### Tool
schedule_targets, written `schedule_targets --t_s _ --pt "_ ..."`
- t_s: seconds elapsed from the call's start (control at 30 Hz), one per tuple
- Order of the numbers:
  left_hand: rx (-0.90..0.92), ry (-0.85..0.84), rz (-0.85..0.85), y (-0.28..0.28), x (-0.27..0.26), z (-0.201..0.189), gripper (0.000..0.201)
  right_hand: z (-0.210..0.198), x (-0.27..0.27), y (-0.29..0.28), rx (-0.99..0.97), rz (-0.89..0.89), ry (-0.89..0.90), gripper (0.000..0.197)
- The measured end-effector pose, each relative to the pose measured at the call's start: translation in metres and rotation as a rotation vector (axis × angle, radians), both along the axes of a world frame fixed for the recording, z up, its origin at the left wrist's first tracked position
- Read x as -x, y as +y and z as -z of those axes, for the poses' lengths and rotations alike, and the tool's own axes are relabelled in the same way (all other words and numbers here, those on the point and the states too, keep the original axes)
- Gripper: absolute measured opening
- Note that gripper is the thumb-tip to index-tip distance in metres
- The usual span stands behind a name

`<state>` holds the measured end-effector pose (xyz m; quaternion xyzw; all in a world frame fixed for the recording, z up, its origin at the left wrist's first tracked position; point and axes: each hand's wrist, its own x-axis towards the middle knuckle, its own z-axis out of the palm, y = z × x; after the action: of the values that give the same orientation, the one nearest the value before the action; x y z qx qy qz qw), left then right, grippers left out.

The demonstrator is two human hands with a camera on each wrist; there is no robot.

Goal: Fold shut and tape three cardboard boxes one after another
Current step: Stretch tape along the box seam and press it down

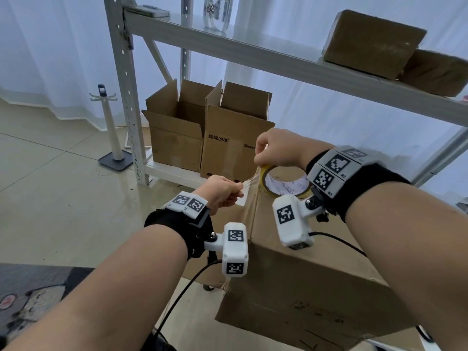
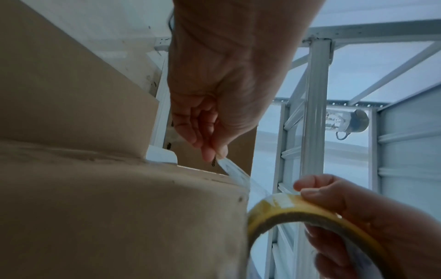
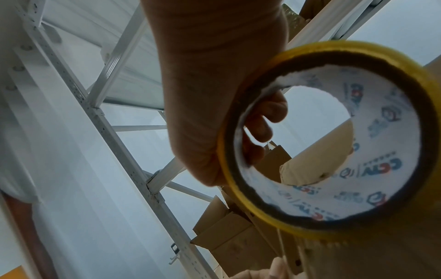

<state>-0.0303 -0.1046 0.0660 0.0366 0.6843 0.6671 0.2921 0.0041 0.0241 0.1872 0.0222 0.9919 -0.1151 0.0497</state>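
A closed brown cardboard box (image 1: 314,269) lies in front of me, its top seam running away from me. My right hand (image 1: 276,148) grips a yellow-edged roll of clear tape (image 1: 283,183) over the box's far end. In the right wrist view the tape roll (image 3: 334,143) fills the frame, with fingers (image 3: 262,128) curled inside its core. My left hand (image 1: 222,191) pinches the free end of the tape strip (image 1: 249,179), stretched from the roll above the box's far left edge. The left wrist view shows the strip (image 2: 236,171) pinched at the left hand's fingertips (image 2: 210,154).
Two open cardboard boxes (image 1: 177,133) (image 1: 233,138) stand on the bottom shelf of a white metal rack (image 1: 126,97). Two closed boxes (image 1: 372,44) lie on the rack's upper shelf, beside a glass jar (image 1: 217,13). A white stand (image 1: 111,133) is on the tiled floor at left.
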Motion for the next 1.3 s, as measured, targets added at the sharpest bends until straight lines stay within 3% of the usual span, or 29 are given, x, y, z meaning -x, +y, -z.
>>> schedule_targets --t_s 0.23,0.43,0.57,0.67,0.73,0.8,0.87,0.97,1.1,1.3 --pt "0.055 0.028 0.051 0.000 0.007 0.012 0.019 -0.003 0.015 -0.021 -0.097 0.000 -0.118 0.011" --pt "0.221 0.082 0.248 0.014 0.003 0.011 0.013 -0.003 0.016 -0.019 -0.059 0.056 -0.060 0.017" --pt "0.483 0.103 0.434 0.010 0.002 0.008 0.053 0.000 0.012 -0.016 -0.052 0.038 -0.026 0.020" --pt "0.640 0.313 0.443 0.007 0.003 0.004 0.053 -0.001 0.010 -0.018 -0.077 0.041 -0.008 0.019" --pt "0.493 0.399 0.322 0.008 0.006 -0.005 0.043 -0.001 0.010 -0.018 -0.089 0.048 0.041 0.026" --pt "0.197 0.317 0.209 0.007 0.007 -0.017 0.028 -0.001 0.010 -0.017 -0.079 0.063 0.140 0.033" --pt "-0.023 0.142 0.261 0.003 0.002 -0.029 0.023 0.000 0.008 -0.016 -0.055 0.090 0.250 0.034" --pt "-0.165 -0.079 0.398 -0.002 -0.006 -0.027 0.024 0.001 0.003 -0.015 -0.012 0.166 0.430 0.033" --pt "-0.162 -0.129 0.457 0.004 -0.017 -0.021 0.034 0.001 -0.003 -0.010 0.131 0.285 0.607 0.038" --pt "0.234 -0.020 0.672 0.014 -0.026 -0.025 0.076 -0.005 -0.012 0.005 0.169 0.129 0.448 0.028"
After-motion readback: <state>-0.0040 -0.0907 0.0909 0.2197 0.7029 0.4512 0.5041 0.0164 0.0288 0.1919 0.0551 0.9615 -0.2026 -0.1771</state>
